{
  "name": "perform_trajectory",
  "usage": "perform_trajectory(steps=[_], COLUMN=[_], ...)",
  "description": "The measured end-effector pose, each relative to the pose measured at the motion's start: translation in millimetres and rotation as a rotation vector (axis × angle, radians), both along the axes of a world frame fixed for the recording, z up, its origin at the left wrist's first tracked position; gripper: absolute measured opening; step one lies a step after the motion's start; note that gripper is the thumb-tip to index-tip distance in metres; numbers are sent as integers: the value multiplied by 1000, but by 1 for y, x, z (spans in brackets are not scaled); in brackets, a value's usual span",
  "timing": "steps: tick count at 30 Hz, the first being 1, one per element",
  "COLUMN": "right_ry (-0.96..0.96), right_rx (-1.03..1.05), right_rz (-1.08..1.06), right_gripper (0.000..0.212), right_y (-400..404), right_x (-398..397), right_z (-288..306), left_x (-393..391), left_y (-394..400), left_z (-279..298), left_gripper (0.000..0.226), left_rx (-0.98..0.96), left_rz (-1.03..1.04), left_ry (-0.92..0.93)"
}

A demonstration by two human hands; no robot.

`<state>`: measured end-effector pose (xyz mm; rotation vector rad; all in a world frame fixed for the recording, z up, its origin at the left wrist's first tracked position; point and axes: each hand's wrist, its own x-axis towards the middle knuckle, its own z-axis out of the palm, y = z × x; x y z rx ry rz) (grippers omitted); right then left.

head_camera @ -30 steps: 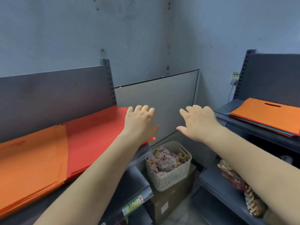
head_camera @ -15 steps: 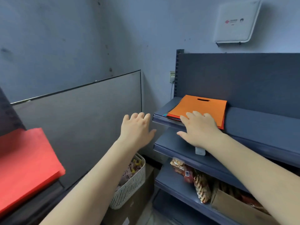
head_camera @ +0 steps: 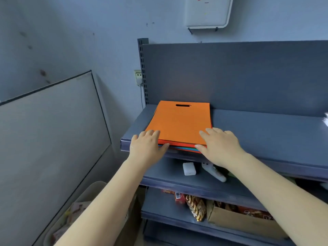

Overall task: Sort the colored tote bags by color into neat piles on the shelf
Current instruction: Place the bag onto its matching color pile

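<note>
Left hand and right hand, fingers flat, on the orange tote bag atop the stack.

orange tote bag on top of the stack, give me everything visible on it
The orange tote bag is a flat rectangle that looks like matte non-woven fabric, with one die-cut slot handle near its far edge. It lies flat on top of a stack of bags whose red, blue and green edges show at the front, on the upper shelf against the back panel. The left hand touches its near left corner; the right hand rests its fingers on its near right corner.
</note>
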<state>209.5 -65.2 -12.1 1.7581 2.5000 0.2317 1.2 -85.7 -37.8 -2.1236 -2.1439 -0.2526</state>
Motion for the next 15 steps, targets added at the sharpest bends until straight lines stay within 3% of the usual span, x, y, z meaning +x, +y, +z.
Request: perform_trajectory(steps=[9,15], right_ry=[150,331], right_rx=[-129,-165], right_rz=[-230,-421], right_gripper=[56,53], right_y=[51,77], right_x=[6,11], right_z=[-37,-48], left_x=[-14,-21], left_y=[65,74], left_z=[-33,-38], left_gripper=[50,59], left_rx=[-63,-108], left_rz=[-83,-176], left_ry=[-206,-242])
